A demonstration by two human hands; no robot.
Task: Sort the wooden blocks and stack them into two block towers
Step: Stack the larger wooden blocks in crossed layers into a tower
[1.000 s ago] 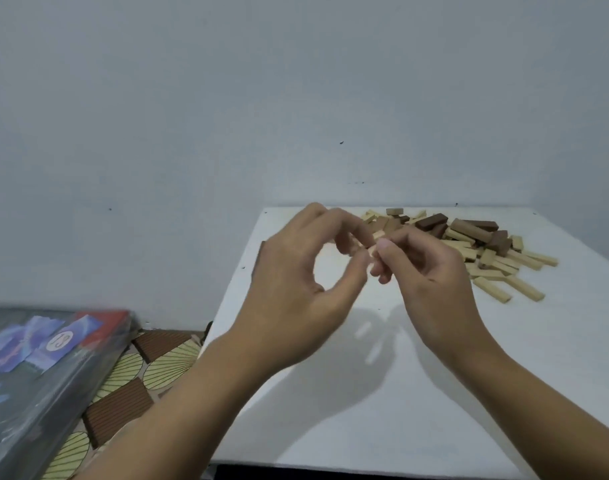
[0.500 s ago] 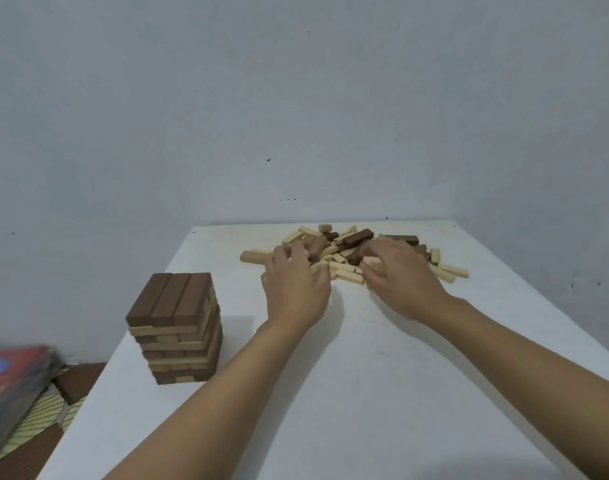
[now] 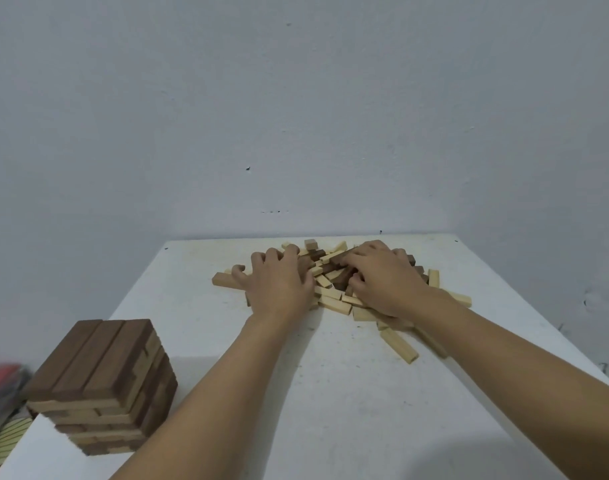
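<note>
**Wooden blocks under both my hands, one tower built**

Head view, looking down along my forearms. Both arms reach forward across a white table (image 3: pixel 330 410) to a loose pile of blocks (image 3: pixel 332 304) near its far edge, against a bare grey wall (image 3: pixel 296 116). Pale and dark brown blocks lie mixed and crossed over one another, so I judge I am here to pick the colours apart.

My left hand (image 3: pixel 279 289) lies palm down on the pile's left side, fingers bent over the blocks. My right hand (image 3: pixel 382 282) covers the right side, fingers curled down among dark pieces. Neither hand shows whether it grasps a block or only presses on the heap; I cannot tell. A few pale blocks have strayed toward me, one (image 3: pixel 400 346) lying alone just right of centre.

Well apart from the pile, at the table's near left corner, stands a finished tower (image 3: pixel 102 386). Three dark blocks lie side by side on top, over crossed layers of pale and dark. It sits clear of my working space, likely so my arms will not knock it.

Off the table's left edge are a blurred red object (image 3: pixel 2 375) and a patterned floor (image 3: pixel 5 441). No writing, brand or label can be read anywhere.
</note>
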